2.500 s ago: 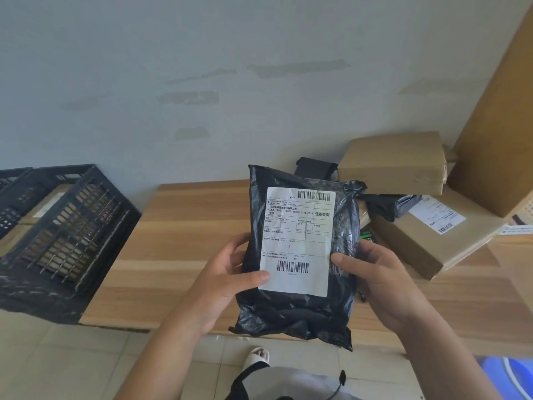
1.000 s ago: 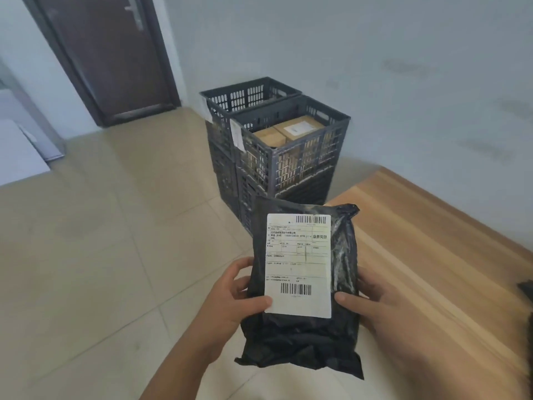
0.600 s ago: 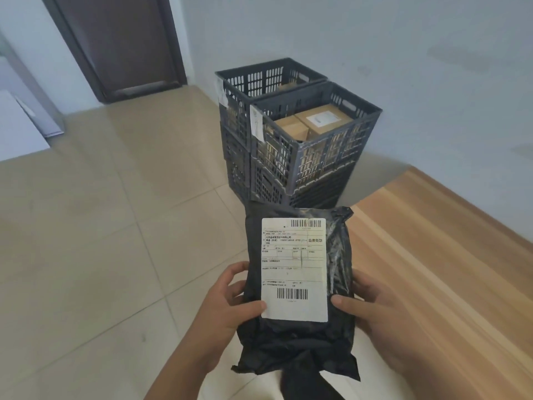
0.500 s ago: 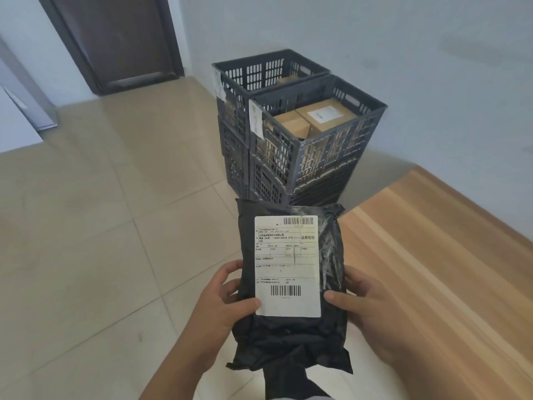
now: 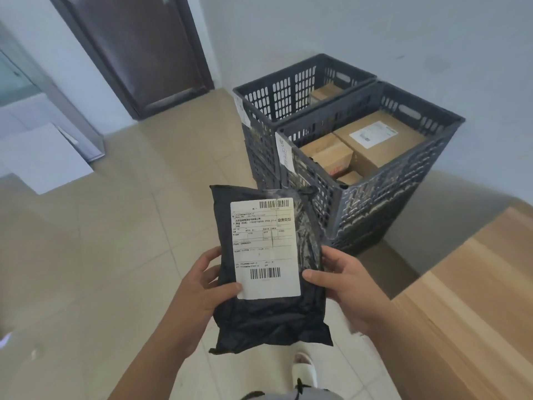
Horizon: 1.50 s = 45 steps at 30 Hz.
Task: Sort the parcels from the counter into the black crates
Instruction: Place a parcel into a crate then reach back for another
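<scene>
Gripping a black poly-mailer parcel (image 5: 268, 269) by its side edges, left hand (image 5: 202, 287) and right hand (image 5: 343, 284) pinch what looks soft, light and slippery, near the black crates (image 5: 372, 180).

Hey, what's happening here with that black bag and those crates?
A person is sorting parcels. Both hands, left hand and right hand, hold a black plastic parcel upright by its sides, its white shipping label facing them. Ahead on the floor stand black crates: the near crate already holds cardboard boxes, and the far crate holds at least one box. The parcel is not yet in a crate.
</scene>
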Tool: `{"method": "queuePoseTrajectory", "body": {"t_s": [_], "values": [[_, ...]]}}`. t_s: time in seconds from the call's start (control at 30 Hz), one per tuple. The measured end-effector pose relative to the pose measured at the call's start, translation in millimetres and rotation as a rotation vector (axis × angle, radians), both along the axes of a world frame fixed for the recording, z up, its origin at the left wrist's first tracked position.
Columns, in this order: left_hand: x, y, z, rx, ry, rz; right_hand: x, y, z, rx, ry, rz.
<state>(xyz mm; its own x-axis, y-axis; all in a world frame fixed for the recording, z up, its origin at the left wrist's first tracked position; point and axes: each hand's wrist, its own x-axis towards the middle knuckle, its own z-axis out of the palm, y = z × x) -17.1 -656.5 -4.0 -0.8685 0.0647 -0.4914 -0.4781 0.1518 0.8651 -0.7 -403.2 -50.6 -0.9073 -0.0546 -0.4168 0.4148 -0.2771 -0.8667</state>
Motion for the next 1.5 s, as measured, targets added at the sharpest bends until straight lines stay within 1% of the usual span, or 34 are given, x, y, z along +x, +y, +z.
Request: {"method": "queuePoseTrajectory", "body": {"t_s": [0.17,0.33,0.5,0.63,0.83,0.93,1.07,1.17,1.23,1.37,1.43,1.5], "values": [[-60.6,7.1,-6.0,0.019,-0.03,0.008,-56.6,8.3,-0.9,0.008,-0.028,0.003],[-145.6,23.3,-11.5,0.079,-0.103,-0.126,-115.6,22.6,-5.7,0.016,-0.071,-0.08],[-263.7,47.2,-24.5,0.075,-0.127,-0.301,-185.6,30.9,-7.0,0.024,-0.123,-0.251],[-358.6,69.3,-23.0,0.075,-0.158,-0.471,-241.4,32.9,10.1,0.05,-0.168,-0.383],[-468.1,140.3,-30.6,0.084,-0.195,-0.729,-298.3,55.5,24.8,0.109,-0.275,-0.671],[-492.6,184.7,-36.3,0.075,-0.253,-0.88,-304.1,66.8,21.2,0.111,-0.372,-0.827],[-504.3,237.0,-51.9,-0.028,-0.333,-1.078,-306.0,83.5,4.8,0.081,-0.501,-0.995],[-509.0,267.0,-63.8,-0.108,-0.437,-1.149,-312.3,100.1,-16.6,0.022,-0.564,-1.041],[-509.4,281.5,-71.2,-0.169,-0.477,-1.139,-316.6,111.3,-32.8,-0.01,-0.597,-1.049],[-505.6,303.2,-92.8,-0.276,-0.452,-1.107,-324.4,128.1,-63.5,-0.053,-0.64,-1.018],[-499.3,312.1,-105.5,-0.332,-0.386,-1.126,-330.3,131.0,-79.2,-0.042,-0.627,-1.016],[-490.4,317.5,-114.4,-0.38,-0.302,-1.152,-337.1,130.1,-92.9,0.014,-0.643,-0.991]]}}
